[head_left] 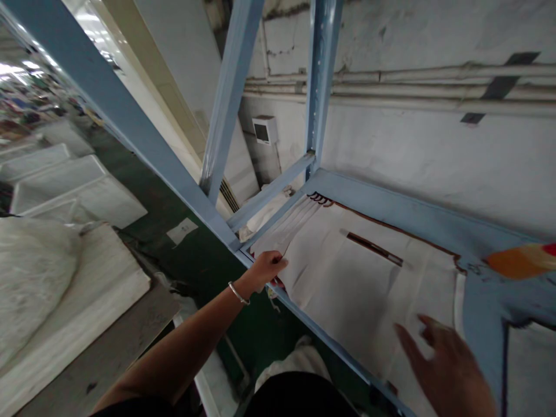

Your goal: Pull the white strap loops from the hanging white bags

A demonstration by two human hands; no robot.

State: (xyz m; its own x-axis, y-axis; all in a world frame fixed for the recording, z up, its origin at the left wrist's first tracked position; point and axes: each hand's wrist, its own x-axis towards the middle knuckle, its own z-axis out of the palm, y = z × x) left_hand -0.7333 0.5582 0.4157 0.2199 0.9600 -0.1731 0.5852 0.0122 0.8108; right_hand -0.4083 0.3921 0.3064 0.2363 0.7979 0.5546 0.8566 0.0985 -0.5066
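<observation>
White cloth-like pieces (339, 272) with dark scalloped edges lie on a light blue metal shelf (482, 324). A long narrow slot in the top piece shows brown beneath it. My left hand (267, 268), with a bracelet at the wrist, is closed in a pinch on the near left edge of the white piece, by the shelf's front rail. Over the right part of the same piece, my right hand (449, 365) has its fingers apart and holds nothing. It is blurred, and I cannot tell whether it touches the cloth.
Blue rack posts (230, 98) rise at the left and back. An orange, red-tipped object (519, 262) is on the right, near another dark-edged white piece (532, 365). White bins (82, 185) and a board with a plastic bag (35, 278) stand left. Pipes (417, 90) cross the wall.
</observation>
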